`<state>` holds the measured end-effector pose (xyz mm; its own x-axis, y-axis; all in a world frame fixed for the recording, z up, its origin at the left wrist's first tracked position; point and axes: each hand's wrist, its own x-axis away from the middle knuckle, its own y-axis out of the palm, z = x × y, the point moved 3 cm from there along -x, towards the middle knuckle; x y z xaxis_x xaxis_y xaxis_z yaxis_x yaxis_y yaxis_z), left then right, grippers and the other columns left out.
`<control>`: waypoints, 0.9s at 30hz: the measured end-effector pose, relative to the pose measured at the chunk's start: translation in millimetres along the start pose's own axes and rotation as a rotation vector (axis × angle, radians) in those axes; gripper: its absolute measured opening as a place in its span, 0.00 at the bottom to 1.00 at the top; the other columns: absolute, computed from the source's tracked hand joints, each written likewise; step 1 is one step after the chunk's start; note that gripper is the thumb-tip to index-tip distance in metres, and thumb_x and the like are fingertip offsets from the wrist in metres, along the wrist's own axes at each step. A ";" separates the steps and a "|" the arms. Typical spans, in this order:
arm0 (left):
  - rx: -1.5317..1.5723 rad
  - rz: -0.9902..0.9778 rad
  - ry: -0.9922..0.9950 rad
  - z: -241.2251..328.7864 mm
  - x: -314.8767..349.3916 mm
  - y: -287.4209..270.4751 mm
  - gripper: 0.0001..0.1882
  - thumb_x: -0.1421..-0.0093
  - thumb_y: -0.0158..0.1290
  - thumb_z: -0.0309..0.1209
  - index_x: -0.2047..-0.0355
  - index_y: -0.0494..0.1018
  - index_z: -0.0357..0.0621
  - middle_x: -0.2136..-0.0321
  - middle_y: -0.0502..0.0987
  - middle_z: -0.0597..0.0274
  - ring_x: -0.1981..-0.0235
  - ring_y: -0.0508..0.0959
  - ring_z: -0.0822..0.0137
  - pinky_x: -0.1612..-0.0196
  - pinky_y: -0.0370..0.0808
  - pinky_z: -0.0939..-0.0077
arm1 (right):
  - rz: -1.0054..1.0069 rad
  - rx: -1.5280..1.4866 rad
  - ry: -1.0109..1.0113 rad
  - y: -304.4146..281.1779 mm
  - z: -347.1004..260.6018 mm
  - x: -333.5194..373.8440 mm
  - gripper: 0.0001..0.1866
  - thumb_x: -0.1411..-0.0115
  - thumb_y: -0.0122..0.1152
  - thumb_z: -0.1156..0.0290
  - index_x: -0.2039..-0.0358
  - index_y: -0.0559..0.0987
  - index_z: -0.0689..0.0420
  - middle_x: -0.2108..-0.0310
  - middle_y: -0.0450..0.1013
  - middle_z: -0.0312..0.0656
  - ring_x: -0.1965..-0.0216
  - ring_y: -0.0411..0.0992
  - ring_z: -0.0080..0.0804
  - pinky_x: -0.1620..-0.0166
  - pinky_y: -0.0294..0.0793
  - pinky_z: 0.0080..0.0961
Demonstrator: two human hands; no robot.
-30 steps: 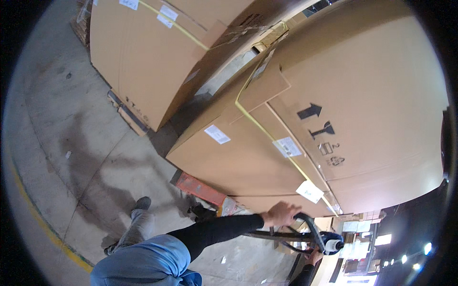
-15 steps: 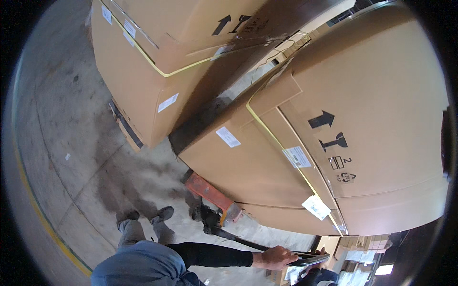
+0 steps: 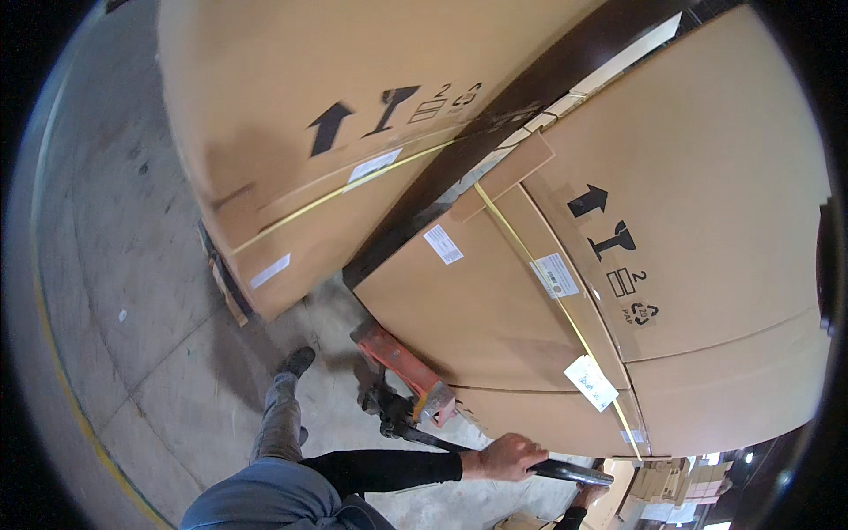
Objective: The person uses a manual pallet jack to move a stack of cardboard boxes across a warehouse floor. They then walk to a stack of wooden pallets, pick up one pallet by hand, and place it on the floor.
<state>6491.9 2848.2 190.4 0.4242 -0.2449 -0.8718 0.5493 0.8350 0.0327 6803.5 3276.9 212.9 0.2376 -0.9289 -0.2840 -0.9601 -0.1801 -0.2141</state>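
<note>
My left hand [image 3: 510, 457], at the end of a black sleeve, is closed round the black handle [image 3: 565, 471] of a pallet jack. My right hand [image 3: 594, 491] grips the same handle near its far right end; only part of its fingers shows. From there the bar [image 3: 428, 437] slants up left to the pallet jack's red body [image 3: 399, 358]. Over the jack stands a large brown carton [image 3: 495, 318] with yellow strapping, white labels and printed black symbols.
A second tall strapped carton [image 3: 291, 194] stands close on the left, on a pallet [image 3: 225, 278], with a narrow dark gap between the two. Concrete floor [image 3: 168, 336] and a yellow line [image 3: 84, 420] lie to the left. Stacked cardboard [image 3: 671, 481] is at the lower right.
The left carton appears larger and turned, with its printed side more in view. My feet have shifted in a step. Both hands have kept hold of the handle.
</note>
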 end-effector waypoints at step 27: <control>-0.073 -0.032 -0.098 -59.7 -32.1 -34.0 0.14 0.55 0.59 0.31 0.68 0.70 0.42 0.79 0.76 0.57 0.75 0.79 0.53 0.73 0.75 0.59 | 0.283 0.334 -0.150 87.5 -48.7 86.5 0.13 0.40 0.55 0.68 0.78 0.74 0.63 0.88 0.67 0.38 0.91 0.63 0.24 0.91 0.56 0.21</control>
<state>6416.7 2857.0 188.1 0.4778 -0.3156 -0.8198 0.5110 0.8589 -0.0329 6732.9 3164.9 215.1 0.0158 -0.8652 -0.5012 -0.8961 0.2102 -0.3910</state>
